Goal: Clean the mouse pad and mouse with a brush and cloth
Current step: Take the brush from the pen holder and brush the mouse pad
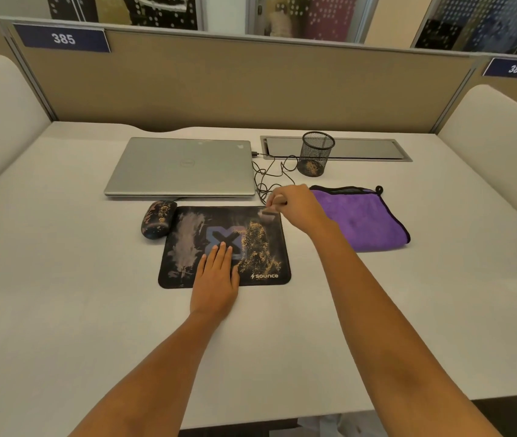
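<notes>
A black mouse pad (188,247) lies in the middle of the white desk, smeared with grey dust on its left and orange-brown crumbs on its right. My left hand (216,275) presses flat on its lower middle, fingers straight. My right hand (295,206) grips a small brush (268,214), whose bristles touch the pad's far right corner. A black mouse (158,223), speckled with the same dirt, sits just off the pad's far left corner. A folded purple cloth (364,219) lies to the right of the pad.
A closed silver laptop (181,167) lies behind the pad, with a black cable (266,178) coiled at its right side. A black mesh pen cup (316,154) stands by a cable hatch (361,149). Tan partition walls enclose the desk (61,279).
</notes>
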A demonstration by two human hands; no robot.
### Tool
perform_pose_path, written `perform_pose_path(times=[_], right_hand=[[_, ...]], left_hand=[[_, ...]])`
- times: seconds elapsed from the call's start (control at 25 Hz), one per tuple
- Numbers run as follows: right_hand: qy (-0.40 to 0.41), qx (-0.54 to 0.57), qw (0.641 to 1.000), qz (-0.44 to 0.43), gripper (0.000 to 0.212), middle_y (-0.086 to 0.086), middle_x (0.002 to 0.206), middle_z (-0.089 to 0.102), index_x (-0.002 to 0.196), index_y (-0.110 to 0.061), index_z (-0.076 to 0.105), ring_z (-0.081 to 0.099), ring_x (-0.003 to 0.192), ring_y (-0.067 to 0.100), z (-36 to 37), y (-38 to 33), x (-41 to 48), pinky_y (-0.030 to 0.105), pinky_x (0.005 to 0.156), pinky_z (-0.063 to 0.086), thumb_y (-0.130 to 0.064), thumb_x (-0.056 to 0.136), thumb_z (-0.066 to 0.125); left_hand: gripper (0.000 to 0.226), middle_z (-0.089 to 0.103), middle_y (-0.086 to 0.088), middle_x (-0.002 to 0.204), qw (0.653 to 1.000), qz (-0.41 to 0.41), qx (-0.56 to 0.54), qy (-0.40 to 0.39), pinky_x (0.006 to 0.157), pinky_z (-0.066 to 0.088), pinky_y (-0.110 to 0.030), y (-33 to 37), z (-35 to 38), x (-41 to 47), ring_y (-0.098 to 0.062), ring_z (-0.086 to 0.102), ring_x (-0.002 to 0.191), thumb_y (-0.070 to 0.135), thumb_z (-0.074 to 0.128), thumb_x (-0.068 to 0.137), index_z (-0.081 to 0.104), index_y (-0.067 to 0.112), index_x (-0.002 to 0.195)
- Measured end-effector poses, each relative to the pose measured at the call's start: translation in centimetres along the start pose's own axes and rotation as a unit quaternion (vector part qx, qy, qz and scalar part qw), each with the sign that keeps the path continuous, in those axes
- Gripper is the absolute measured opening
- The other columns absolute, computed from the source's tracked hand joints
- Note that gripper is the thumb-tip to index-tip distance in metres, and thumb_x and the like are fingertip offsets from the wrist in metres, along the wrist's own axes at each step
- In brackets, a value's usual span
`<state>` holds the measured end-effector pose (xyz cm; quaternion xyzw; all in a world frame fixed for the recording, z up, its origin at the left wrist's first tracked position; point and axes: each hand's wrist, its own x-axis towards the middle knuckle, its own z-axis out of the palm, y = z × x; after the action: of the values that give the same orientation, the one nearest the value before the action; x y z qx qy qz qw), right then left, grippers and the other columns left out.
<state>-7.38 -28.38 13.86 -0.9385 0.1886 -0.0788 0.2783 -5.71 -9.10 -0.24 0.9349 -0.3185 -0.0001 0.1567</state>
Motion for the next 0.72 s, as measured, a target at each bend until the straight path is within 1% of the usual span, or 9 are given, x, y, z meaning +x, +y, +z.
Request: perform_pose_path(times=[0.08, 0.12, 0.24, 0.32, 0.4, 0.48, 0.56, 0.6, 0.72], right_hand=[[0.009, 0.005, 1.000, 0.001, 0.019, 0.010, 0.105, 0.071, 0.091, -0.010, 0.073, 0.063, 0.096, 0.019, 1.4, -0.2, 1.2, 0.015, 0.067, 0.039, -0.002, 0.088, 0.056], [0.005, 0.007, 1.000, 0.002, 0.019, 0.011, 0.106, 0.070, 0.091, -0.010, 0.072, 0.064, 0.099, 0.021, 2.0, -0.2, 1.7, 0.016, 0.071, 0.041, -0.002, 0.089, 0.055], [-0.030, -0.008, 1.000, -0.005, 0.016, 0.012, 0.106, 0.069, 0.089, -0.011, 0.072, 0.063, 0.100, 0.026, 2.8, -0.5, 2.4, 0.030, 0.086, 0.049, -0.004, 0.087, 0.058], [-0.092, -0.037, 0.995, -0.020, 0.015, 0.011, 0.104, 0.069, 0.085, -0.013, 0.073, 0.063, 0.099, 0.025, 2.2, -0.7, 2.4, 0.032, 0.085, 0.050, -0.002, 0.084, 0.062], [-0.136, -0.037, 0.989, -0.033, 0.020, 0.009, 0.101, 0.069, 0.082, -0.014, 0.073, 0.063, 0.094, 0.021, 1.3, -0.8, 2.2, 0.029, 0.078, 0.051, 0.003, 0.081, 0.062], [-0.097, -0.009, 0.995, -0.038, 0.021, 0.011, 0.100, 0.070, 0.084, -0.011, 0.073, 0.063, 0.090, 0.020, 1.0, -0.8, 2.0, 0.026, 0.071, 0.048, 0.004, 0.081, 0.058], [-0.033, 0.018, 0.999, -0.030, 0.020, 0.014, 0.102, 0.070, 0.088, -0.009, 0.072, 0.064, 0.094, 0.023, 1.5, -0.7, 2.1, 0.028, 0.077, 0.050, 0.001, 0.086, 0.055], [-0.020, 0.020, 0.999, -0.026, 0.020, 0.015, 0.104, 0.070, 0.089, -0.009, 0.071, 0.064, 0.096, 0.025, 2.0, -0.7, 2.1, 0.030, 0.082, 0.050, 0.000, 0.088, 0.054], [-0.038, 0.004, 0.999, -0.034, 0.020, 0.015, 0.108, 0.068, 0.093, -0.009, 0.070, 0.063, 0.101, 0.027, 3.6, -1.3, 2.1, 0.029, 0.084, 0.048, -0.002, 0.090, 0.052]], left_hand=[[0.080, 0.015, -0.003, 0.155, 1.000, 0.000, 0.000, -0.003, 0.114, -0.006, -0.030, 0.0, 0.0, 0.0, -0.016, 0.006, 0.144, 0.049, -0.012, 0.079, 0.016, 0.015, 0.146], [0.080, 0.016, -0.003, 0.155, 1.000, 0.000, 0.000, -0.003, 0.114, -0.005, -0.030, 0.0, 0.0, 0.0, -0.016, 0.006, 0.144, 0.049, -0.011, 0.080, 0.017, 0.015, 0.146], [0.079, 0.017, -0.003, 0.155, 1.000, 0.000, -0.004, 0.002, 0.114, -0.004, -0.030, 0.0, 0.0, 0.0, -0.016, 0.008, 0.144, 0.049, -0.010, 0.080, 0.018, 0.015, 0.146], [0.079, 0.017, -0.003, 0.155, 1.000, -0.001, -0.010, -0.001, 0.114, -0.005, -0.030, 0.0, -0.1, -0.1, -0.017, 0.007, 0.144, 0.050, -0.010, 0.080, 0.018, 0.015, 0.146], [0.080, 0.016, -0.003, 0.155, 1.000, -0.002, -0.014, -0.002, 0.115, -0.005, -0.030, 0.0, -0.1, 0.0, -0.017, 0.006, 0.144, 0.051, -0.010, 0.080, 0.017, 0.015, 0.146], [0.079, 0.017, -0.003, 0.155, 1.000, -0.002, -0.015, 0.001, 0.115, -0.003, -0.031, 0.1, -0.1, -0.1, -0.017, 0.007, 0.144, 0.050, -0.009, 0.080, 0.018, 0.015, 0.146], [0.079, 0.016, -0.002, 0.155, 1.000, -0.002, -0.006, 0.000, 0.115, -0.003, -0.031, 0.1, -0.1, -0.1, -0.016, 0.006, 0.144, 0.049, -0.010, 0.080, 0.017, 0.015, 0.146], [0.079, 0.016, -0.002, 0.155, 1.000, -0.002, -0.003, -0.001, 0.115, -0.003, -0.031, 0.1, -0.1, -0.1, -0.016, 0.006, 0.144, 0.049, -0.011, 0.080, 0.017, 0.015, 0.146], [0.078, 0.016, -0.002, 0.155, 1.000, -0.003, -0.004, 0.002, 0.115, -0.003, -0.030, 0.1, -0.1, -0.1, -0.015, 0.006, 0.144, 0.049, -0.010, 0.081, 0.017, 0.015, 0.146]])
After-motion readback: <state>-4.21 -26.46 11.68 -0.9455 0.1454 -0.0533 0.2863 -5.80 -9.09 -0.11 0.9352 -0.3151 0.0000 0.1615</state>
